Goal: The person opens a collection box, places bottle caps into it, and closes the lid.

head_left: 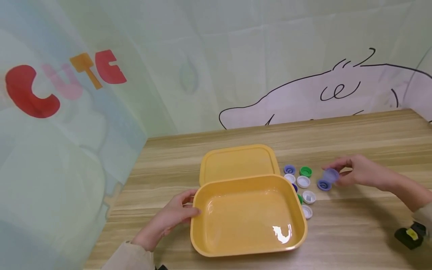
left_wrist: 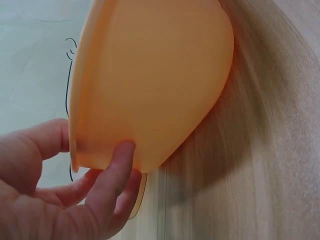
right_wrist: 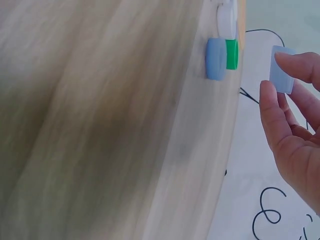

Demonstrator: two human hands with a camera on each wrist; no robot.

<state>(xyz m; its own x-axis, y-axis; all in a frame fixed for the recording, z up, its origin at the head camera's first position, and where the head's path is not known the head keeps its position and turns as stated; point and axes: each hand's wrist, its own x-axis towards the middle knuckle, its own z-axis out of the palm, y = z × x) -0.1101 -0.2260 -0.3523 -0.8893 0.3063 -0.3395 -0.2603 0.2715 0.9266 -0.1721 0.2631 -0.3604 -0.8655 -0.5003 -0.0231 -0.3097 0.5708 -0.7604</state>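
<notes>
My left hand (head_left: 177,210) grips the left rim of a deep yellow plastic box (head_left: 246,221), which has nothing inside. In the left wrist view, the fingers lie against the box's outer wall (left_wrist: 160,75), and the box is tilted. On the right, my right hand (head_left: 366,173) pinches a pale violet-blue bottle cap (head_left: 331,175) between thumb and fingertips, raised over the wooden table. Just below it, another violet-blue cap (head_left: 324,185) lies open side up. The right wrist view shows the pinched cap (right_wrist: 281,70) held on edge.
Behind the box lies a flat yellow lid (head_left: 239,165). Several caps, among them a green cap (head_left: 305,171) and a white cap (head_left: 308,197), lie along the box's right side, some partly hidden by it. A printed cloth (head_left: 216,67) hangs behind the table (head_left: 378,131).
</notes>
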